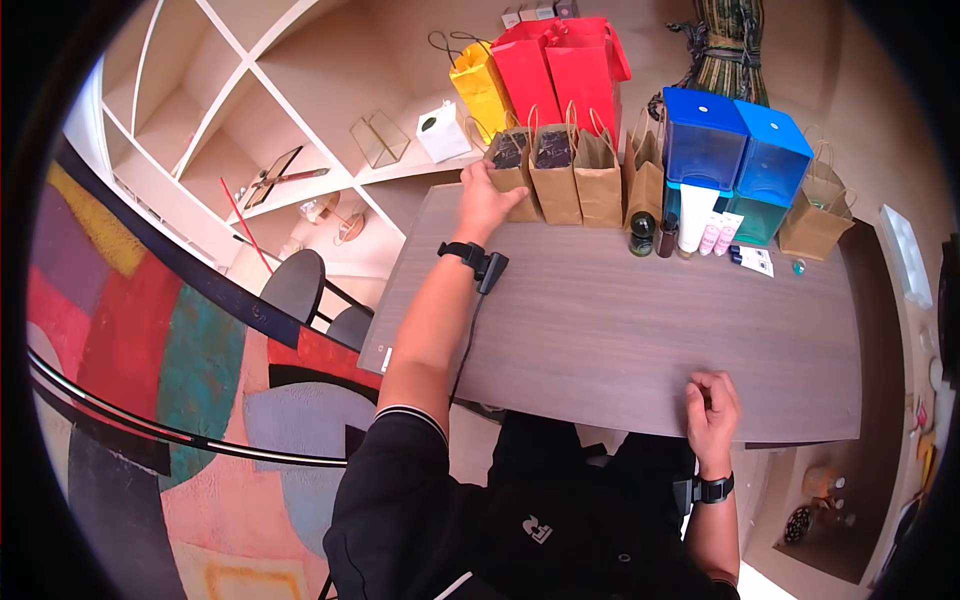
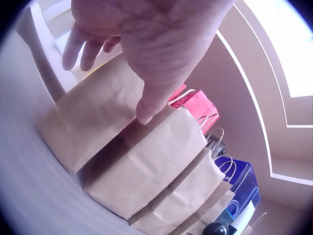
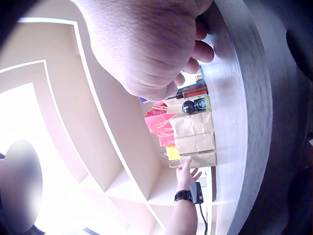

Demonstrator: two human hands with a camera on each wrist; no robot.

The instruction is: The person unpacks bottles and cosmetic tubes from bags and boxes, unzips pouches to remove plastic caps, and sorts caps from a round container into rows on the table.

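Spread wide, my left hand (image 1: 487, 205) is at the leftmost brown paper bag (image 1: 515, 180) at the table's back left. In the left wrist view its thumb (image 2: 150, 105) points down by the gap between that bag (image 2: 93, 110) and the second bag (image 2: 151, 161), with the other fingers over the far side; whether they touch the paper I cannot tell. Dark filling shows in the two leftmost bags. My right hand (image 1: 712, 412), fingers loosely curled and holding nothing, is at the table's front edge, right of my body.
Right of the brown bags stand blue boxes (image 1: 703, 140), a dark round-capped bottle (image 1: 642, 235) and a white tube (image 1: 695, 220). Red bags (image 1: 590, 75) and a yellow bag (image 1: 480, 85) are behind. Another brown bag (image 1: 815, 225) stands at the table's back right.
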